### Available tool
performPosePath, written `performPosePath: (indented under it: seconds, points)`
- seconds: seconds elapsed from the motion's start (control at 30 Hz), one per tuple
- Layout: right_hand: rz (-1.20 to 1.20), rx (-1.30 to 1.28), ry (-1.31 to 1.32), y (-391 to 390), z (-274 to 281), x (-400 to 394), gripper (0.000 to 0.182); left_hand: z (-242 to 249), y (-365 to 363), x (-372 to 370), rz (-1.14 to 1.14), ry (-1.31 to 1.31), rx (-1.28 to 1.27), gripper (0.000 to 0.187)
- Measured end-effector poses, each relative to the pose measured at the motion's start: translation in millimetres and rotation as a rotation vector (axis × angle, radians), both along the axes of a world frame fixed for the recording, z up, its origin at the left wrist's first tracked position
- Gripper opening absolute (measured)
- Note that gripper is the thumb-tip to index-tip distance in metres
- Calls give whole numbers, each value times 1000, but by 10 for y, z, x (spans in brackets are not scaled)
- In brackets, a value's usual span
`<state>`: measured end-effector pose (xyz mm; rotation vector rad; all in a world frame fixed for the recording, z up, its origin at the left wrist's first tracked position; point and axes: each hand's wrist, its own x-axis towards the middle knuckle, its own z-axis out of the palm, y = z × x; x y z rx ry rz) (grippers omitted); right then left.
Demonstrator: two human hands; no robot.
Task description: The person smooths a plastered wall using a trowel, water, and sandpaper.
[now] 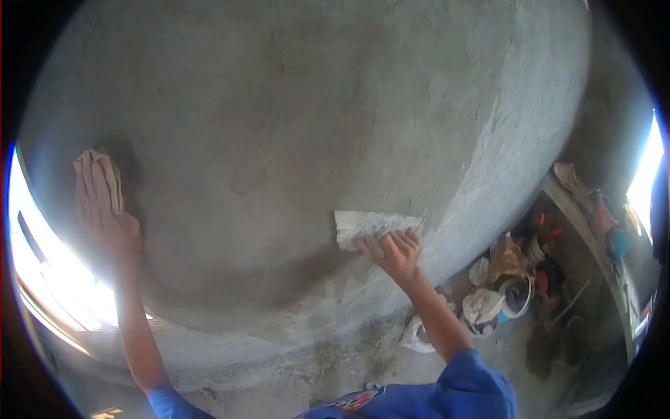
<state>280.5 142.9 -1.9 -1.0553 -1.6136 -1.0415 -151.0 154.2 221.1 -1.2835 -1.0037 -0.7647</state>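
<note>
A grey plastered wall [237, 112] fills most of the view. Against its left part, my left hand [112, 216] is raised with the fingers stretched upward over a folded, light brown piece [117, 185] that looks like paper or cloth. My right hand [398, 253] is wrapped round the handle of a plastering trowel [352, 222], lower and right of the middle. The trowel's broad, whitish, plaster-smeared blade lies at the wall surface, its long edge roughly level. Part of the handle is hidden by my fingers.
At the lower right, a white bucket [516, 297], crumpled bags [483, 307] and other gear stand on the floor. Bright openings show at the left [63, 279] and far right [645, 167]. Debris lies along the wall's foot [307, 377].
</note>
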Motion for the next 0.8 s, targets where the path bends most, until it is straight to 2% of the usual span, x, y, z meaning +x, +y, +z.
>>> performPosePath:
  seconds: [0.03,0.07,0.1,0.13,0.17,0.2,0.23,0.27,0.33,0.37,0.4,0.43,0.47,0.5,0.53,0.57,0.6,0.67,0.73,0.8]
  points:
    - [-61,-52,-33,51,-110,96,32,28,5,13,11,-2,13,41]
    - [-77,-54,-52,-31,87,180,32,12,-14,-23,13,33,38,41]
    - [-99,-31,-86,11,599,328,32,20,20,-34,11,52,86,42]
    - [-14,210,-61,161,1169,494,36,25,80,-34,10,39,101,42]
    - [-132,272,-96,229,1680,739,43,22,84,-64,-77,30,134,45]
    - [-298,313,34,210,2232,890,45,40,89,-83,-163,31,167,48]
    - [-348,101,280,72,2797,890,48,36,103,-105,-166,58,146,48]
    - [-347,81,303,184,2962,1085,48,32,83,-133,-151,15,146,49]
    - [-332,233,81,403,3322,1562,45,86,55,-14,-131,-41,157,50]
    - [-317,309,-37,315,3432,1455,44,154,-7,119,-93,-30,168,48]
    - [-393,5,311,228,3042,1217,39,174,-29,215,-54,-27,184,46]
    - [-392,115,-103,200,2376,1153,33,185,-10,359,-48,-35,188,46]
    - [-95,259,-254,107,1891,943,28,188,61,546,-250,-95,120,44]
    - [-103,202,-247,137,1197,893,26,212,80,715,-452,-148,41,42]
    - [21,-12,-293,-23,652,803,28,238,56,898,-449,-149,28,42]
    - [15,-66,-355,-79,385,839,34,286,49,1089,-395,-27,67,40]
    - [14,-51,-370,-78,485,865,34,325,36,1184,-338,92,117,39]
    - [20,69,-401,-25,867,851,39,306,147,1211,-343,113,157,39]
    - [59,157,-176,127,1582,838,43,328,228,1260,-353,132,179,40]
    - [-85,106,-11,60,2201,860,41,294,189,1245,-313,-3,173,38]
